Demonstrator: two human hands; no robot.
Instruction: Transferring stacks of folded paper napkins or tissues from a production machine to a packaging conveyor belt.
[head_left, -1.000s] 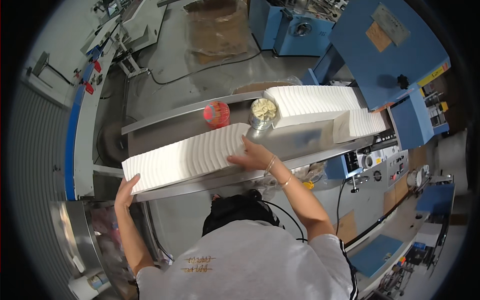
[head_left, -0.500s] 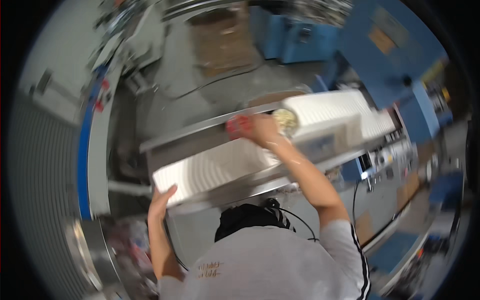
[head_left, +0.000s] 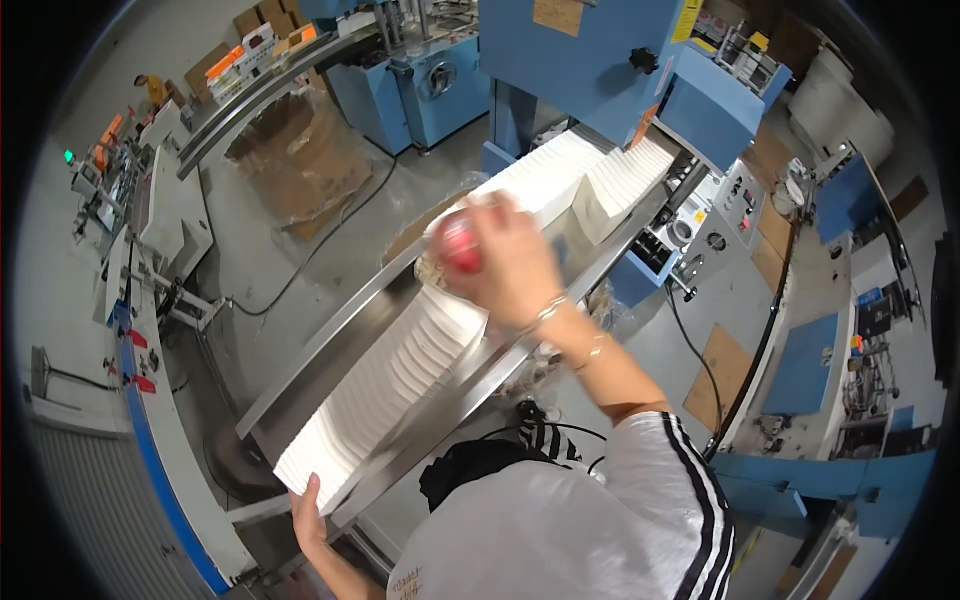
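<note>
My right hand [head_left: 515,270] is closed round a glossy red, rounded object [head_left: 461,243], blurred by motion; its kind is unclear. It is above the metal trough [head_left: 325,360], near the gap between two rows of white, soft-looking sheets. Partly hidden behind this hand is a round thing with pale yellowish contents [head_left: 430,272]. At the trough's near left end, my left hand [head_left: 309,515] grips the end of the nearer white row [head_left: 385,385]. Its thumb lies against the edge, and the other fingers are partly hidden. The farther white row [head_left: 550,180] runs up toward a blue machine.
The blue machine [head_left: 575,60] with a black knob stands at the far end of the trough. A control panel [head_left: 735,205] is to its right. Beyond the trough, a brown carton lined with plastic [head_left: 300,155] sits on the floor near a black cable [head_left: 330,235].
The view has turned, so the trough now slants up to the right. My right hand still holds the red object and appears raised closer. My left hand stays at the row's end.
</note>
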